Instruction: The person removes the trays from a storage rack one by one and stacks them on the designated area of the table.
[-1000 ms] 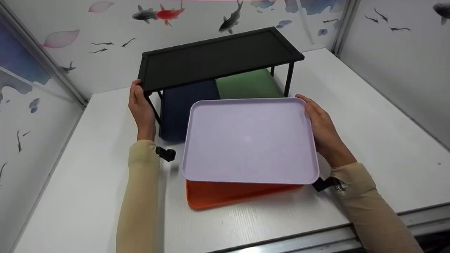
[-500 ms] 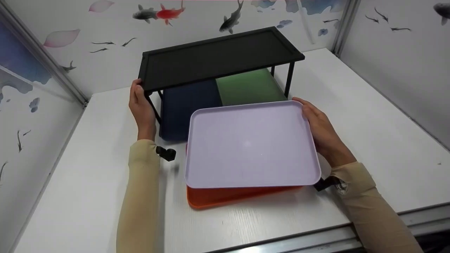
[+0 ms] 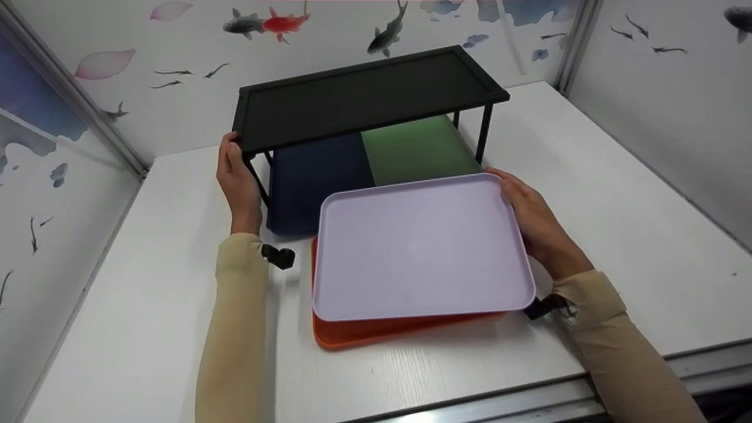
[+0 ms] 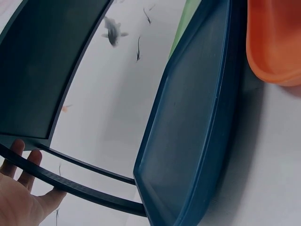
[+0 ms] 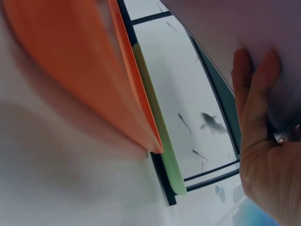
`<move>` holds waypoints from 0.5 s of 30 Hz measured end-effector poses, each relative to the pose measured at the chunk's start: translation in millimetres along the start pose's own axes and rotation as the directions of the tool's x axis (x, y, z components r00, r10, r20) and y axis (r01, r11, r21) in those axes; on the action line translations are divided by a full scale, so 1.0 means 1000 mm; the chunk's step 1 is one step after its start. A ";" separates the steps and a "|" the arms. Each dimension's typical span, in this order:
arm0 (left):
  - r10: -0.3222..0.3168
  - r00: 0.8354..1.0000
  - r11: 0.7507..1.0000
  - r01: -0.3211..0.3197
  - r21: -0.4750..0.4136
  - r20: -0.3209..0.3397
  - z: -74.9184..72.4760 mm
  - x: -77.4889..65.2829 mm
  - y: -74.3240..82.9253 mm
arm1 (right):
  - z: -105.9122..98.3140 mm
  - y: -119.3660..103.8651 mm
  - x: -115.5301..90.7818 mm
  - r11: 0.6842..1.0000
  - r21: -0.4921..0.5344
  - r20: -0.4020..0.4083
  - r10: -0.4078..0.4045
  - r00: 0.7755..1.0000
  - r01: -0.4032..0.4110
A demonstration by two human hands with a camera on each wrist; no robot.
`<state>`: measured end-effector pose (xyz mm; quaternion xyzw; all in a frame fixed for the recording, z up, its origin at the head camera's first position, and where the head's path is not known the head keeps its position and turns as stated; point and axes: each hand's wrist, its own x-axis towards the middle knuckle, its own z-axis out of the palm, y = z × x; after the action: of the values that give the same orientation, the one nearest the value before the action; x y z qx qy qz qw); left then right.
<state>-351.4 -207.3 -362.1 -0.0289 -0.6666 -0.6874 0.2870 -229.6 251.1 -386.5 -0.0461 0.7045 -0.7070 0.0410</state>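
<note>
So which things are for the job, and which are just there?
Probably for the job:
lilac tray, held by the right hand
black rack, held by the left hand
orange tray, below the lilac one
dark blue tray and green tray, partly under the rack

Probably just there:
fish decorations
wrist cameras

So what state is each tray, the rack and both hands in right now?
Lilac tray: face up, held at its right edge over the orange tray
Orange tray: on the table, partly covered in the head view
Navy tray: partly under the rack
Green tray: beside navy, partly under the rack
Black rack: standing, legs out
Left hand: gripping rack's left end
Right hand: gripping lilac tray
</note>
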 end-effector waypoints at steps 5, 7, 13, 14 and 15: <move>-0.011 1.000 1.000 0.011 0.002 0.006 0.000 -0.001 0.004 | 0.000 0.002 0.001 1.000 0.007 0.012 0.000 1.000 0.000; -0.018 1.000 1.000 0.018 0.005 0.009 0.001 -0.003 0.007 | 0.000 0.002 0.001 1.000 -0.001 0.017 0.001 1.000 -0.001; -0.014 1.000 1.000 0.014 0.014 0.017 0.001 -0.004 0.008 | 0.001 0.002 0.001 0.998 -0.058 0.025 0.013 1.000 -0.012; -0.010 1.000 1.000 0.010 0.014 0.018 0.001 -0.003 0.008 | 0.001 0.003 0.001 0.998 -0.064 0.026 0.016 1.000 -0.014; -0.006 1.000 1.000 0.005 0.016 0.017 0.000 -0.003 0.007 | 0.001 0.003 0.001 0.998 -0.068 0.027 0.018 0.999 -0.016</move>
<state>-346.1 -205.4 -357.3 -0.0306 -0.6743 -0.6827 0.2798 -230.9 249.5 -389.3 -0.0515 0.7278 -0.6816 0.0552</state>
